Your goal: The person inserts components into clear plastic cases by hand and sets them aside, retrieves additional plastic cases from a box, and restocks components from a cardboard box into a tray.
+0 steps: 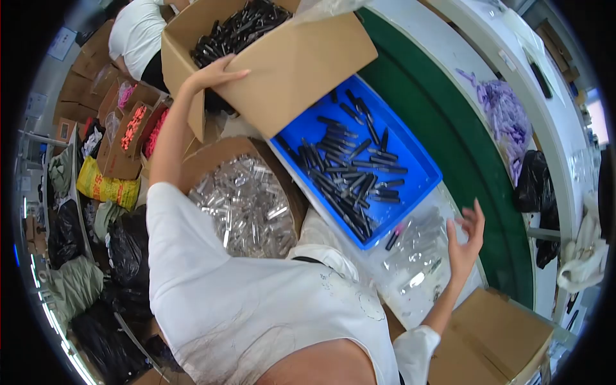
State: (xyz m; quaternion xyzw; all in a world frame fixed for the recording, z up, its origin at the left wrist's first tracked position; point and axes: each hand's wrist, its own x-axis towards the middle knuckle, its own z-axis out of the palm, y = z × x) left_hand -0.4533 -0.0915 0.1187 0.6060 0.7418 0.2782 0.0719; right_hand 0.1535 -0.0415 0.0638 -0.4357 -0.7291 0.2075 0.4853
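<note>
Cardboard box [308, 70] touches half-spread left grip [217, 74].

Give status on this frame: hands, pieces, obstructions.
Left hand on the cardboard box; right hand open, apparently empty. Black pieces in box and blue bin. Box hides part of the bin.

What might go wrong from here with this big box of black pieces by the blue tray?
The cardboard box might tip, as only the left hand is on it while the right hand is away, so black pen-like pieces could spill. Some might drop among the clear plastic pieces nearby. The pink-ended dark piece outside the blue tray could be overlooked.
</note>
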